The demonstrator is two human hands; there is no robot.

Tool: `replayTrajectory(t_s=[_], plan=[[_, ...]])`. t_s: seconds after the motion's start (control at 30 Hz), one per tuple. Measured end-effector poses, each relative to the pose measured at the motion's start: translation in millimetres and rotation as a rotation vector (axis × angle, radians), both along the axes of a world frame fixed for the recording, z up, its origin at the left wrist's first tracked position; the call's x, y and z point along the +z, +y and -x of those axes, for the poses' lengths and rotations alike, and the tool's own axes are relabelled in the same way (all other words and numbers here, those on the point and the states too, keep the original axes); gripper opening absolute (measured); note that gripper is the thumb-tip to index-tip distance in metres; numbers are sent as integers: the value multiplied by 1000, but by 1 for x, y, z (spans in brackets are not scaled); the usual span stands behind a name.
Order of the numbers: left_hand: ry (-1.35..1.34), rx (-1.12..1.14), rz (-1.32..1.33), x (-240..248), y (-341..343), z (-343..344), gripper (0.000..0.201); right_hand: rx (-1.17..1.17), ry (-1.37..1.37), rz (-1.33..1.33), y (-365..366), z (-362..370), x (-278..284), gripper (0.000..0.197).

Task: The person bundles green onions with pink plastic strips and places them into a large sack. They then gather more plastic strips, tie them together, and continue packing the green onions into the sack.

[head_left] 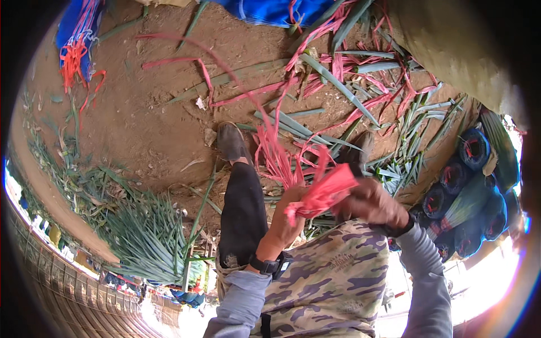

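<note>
A person stands over a dirt floor [160,118], both bare hands raised before a camouflage-patterned apron [324,276], with a bunch of pink plastic strips [328,192] between them. The left hand [283,218] has its fingers curled around the near end of the bunch, apparently pinching it; the right hand [372,201] is at the other end, and whether its fingers press together or lie spread cannot be told through the blur. Loose pink strands [275,155] trail from the bunch toward the ground, between a dark left shoe [230,141] and the partly covered right one. The step in hand looks like gathering or separating the strips. The next move seems to call for a steady left grip while the right fingers work one strip free, without tangling the trailing strands. Cut green leaves [341,87] litter the floor ahead, a heap of long green stalks [149,242] lies to the left, and blue-wrapped bundles [473,205] are stacked at the right. The bunch covers most of the left fingertips, so the exact grip is hidden; glare washes out the lower right, and the round lens edge cuts off the surroundings.
</note>
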State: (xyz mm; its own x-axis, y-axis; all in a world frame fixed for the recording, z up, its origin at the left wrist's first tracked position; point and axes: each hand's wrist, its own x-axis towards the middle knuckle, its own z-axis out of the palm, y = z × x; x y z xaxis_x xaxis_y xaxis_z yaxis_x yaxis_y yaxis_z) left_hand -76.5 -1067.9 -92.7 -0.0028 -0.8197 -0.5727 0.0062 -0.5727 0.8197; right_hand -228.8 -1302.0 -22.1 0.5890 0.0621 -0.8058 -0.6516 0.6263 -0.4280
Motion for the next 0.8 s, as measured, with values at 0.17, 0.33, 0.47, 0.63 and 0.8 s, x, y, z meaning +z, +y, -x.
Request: replayTrajectory(t_s=[0.17, 0.33, 0.47, 0.63, 0.8], plan=[[593, 369, -335, 26, -30, 7, 27, -458, -88, 196, -1, -15, -67, 45], [747, 640, -537, 37, -52, 2, 35, 484, -319, 540, 150, 2, -197, 42], [493, 732, -590, 20, -57, 2, 34, 437, -313, 313, 283, 89, -211, 30], [175, 674, -744, 9, -38, 3, 34, 211, -378, 726, 340, 141, -201, 25], [-7, 627, -785, 5, -27, -7, 25, 531, 252, 1248, 201, 56, -245, 8]])
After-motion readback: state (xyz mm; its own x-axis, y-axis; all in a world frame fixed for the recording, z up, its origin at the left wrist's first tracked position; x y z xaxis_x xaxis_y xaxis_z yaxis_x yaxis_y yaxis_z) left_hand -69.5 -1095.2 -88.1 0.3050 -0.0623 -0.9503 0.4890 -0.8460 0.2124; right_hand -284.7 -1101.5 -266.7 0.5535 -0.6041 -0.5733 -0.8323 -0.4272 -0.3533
